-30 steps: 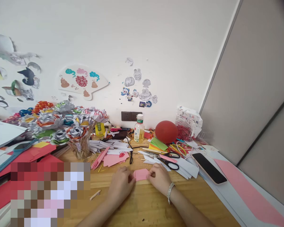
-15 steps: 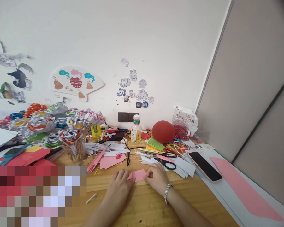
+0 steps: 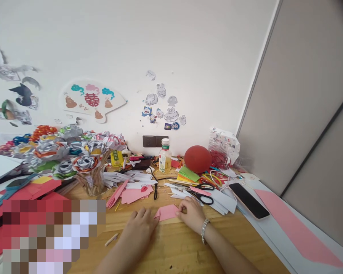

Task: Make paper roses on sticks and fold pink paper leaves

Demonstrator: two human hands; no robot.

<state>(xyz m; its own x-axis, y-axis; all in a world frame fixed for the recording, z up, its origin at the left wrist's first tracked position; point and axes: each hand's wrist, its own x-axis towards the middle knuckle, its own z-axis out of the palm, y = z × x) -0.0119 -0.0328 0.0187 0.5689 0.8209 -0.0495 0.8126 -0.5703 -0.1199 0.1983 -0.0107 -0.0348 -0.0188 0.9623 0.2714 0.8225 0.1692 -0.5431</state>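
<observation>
Lying low at centre frame on the table (image 3: 174,247), the pink paper (image 3: 167,212) had lifted at its left edge; right hand (image 3: 192,214) pinched its right end, while left hand (image 3: 141,228), released and flat, had slid back beside it.

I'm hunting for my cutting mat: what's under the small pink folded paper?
Only the bare wooden tabletop shows around the small pink folded paper. Left hand and right hand cover its edges; directly beneath is hidden.
</observation>
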